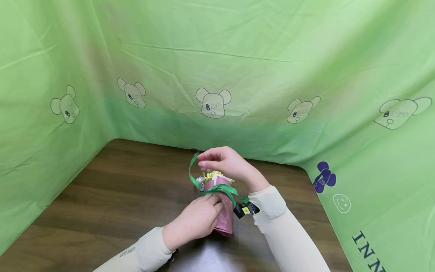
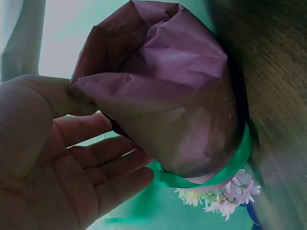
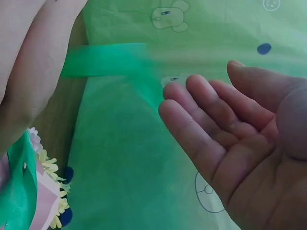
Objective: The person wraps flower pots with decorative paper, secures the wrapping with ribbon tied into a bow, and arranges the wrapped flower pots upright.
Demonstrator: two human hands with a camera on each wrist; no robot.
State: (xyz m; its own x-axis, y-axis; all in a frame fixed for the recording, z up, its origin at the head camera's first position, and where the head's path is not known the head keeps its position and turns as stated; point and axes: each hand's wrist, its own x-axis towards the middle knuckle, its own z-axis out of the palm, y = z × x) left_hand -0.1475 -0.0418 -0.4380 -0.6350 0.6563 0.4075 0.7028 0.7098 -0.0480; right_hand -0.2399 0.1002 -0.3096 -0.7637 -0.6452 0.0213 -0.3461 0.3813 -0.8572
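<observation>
A small bouquet in dusky pink wrapping paper (image 1: 225, 221) lies on the table, its yellow flowers (image 1: 213, 175) toward the back wall. Green ribbon (image 1: 222, 187) crosses around the paper just below the blooms. My left hand (image 1: 195, 219) pinches the paper's edge between thumb and index finger, while its other fingers lie loosely alongside. Above the flowers, my right hand (image 1: 232, 164) is raised with fingers loosely bent and nothing gripped. A loose ribbon length (image 3: 105, 60) appears blurred beside its fingertips. Pale pink flowers (image 2: 235, 191) show beyond the ribbon in the left wrist view.
The dark wood-grain table (image 1: 112, 189) is enclosed by green fabric walls (image 1: 217, 64) printed with bear heads. A black strap device with a yellow label (image 1: 246, 210) sits on the right wrist, close to the ribbon.
</observation>
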